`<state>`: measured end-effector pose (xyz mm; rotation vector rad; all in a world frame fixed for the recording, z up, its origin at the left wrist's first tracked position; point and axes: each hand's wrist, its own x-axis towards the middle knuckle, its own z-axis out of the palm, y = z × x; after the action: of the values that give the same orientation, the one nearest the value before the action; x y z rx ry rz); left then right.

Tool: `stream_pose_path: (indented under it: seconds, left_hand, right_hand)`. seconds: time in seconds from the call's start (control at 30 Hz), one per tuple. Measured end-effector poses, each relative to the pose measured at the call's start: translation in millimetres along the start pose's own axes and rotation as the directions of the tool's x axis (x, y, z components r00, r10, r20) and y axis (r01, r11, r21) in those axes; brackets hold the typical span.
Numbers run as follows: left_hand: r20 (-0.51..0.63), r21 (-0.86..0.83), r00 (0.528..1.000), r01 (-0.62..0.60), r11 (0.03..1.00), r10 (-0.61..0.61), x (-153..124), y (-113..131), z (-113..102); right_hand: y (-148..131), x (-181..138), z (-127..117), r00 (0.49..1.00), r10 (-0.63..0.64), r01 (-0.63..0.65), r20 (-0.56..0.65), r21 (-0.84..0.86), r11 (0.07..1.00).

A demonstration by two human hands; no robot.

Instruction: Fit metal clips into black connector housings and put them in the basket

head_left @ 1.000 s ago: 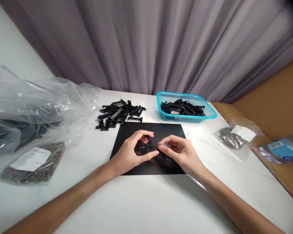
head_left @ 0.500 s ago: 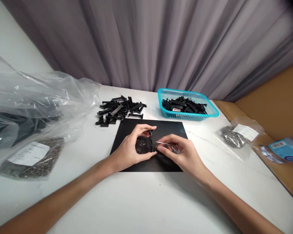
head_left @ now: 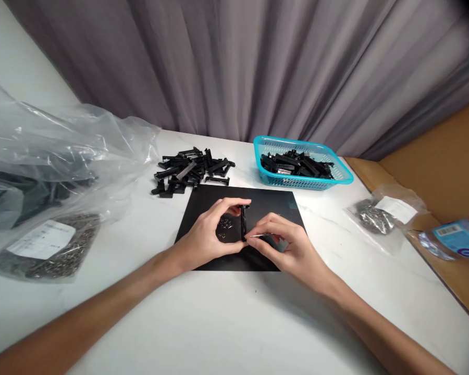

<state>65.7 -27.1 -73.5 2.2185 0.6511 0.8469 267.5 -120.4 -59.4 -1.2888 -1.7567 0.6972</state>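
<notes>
My left hand pinches a narrow black plastic part upright between thumb and fingers, over a black mat. My right hand is closed on a thin metal pin, its tip touching the lower end of the black part. A few small metal clips lie on the mat under my left palm.
A pile of black plastic parts lies behind the mat. A teal basket holds more of them. Clear plastic bags and a labelled bag of metal bits sit left. A small bag and cardboard are right.
My left hand turned the black part upright and steadied it. My right hand moved the pin leftward until its tip met the part. The view tilted slightly.
</notes>
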Motion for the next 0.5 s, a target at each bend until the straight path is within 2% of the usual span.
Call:
stream_pose_path:
  seconds: [0.17, 0.3, 0.5]
  left_hand:
    - [0.009, 0.039, 1.000, -0.010, 0.999, 0.010, -2, -1, -1]
    - [0.024, 0.083, 0.999, -0.035, 0.996, 0.033, -4, -2, 0]
    - [0.072, 0.160, 0.986, -0.158, 0.974, 0.148, -2, 1, 1]
  right_hand:
    - [1, -2, -1, 0.998, -0.046, 0.047, 0.032, -0.045, 0.998]
    - [1, 1, -8, 0.990, -0.074, 0.086, 0.123, -0.095, 0.992]
    - [5, 6, -15, 0.979, -0.022, 0.033, 0.203, -0.053, 0.998]
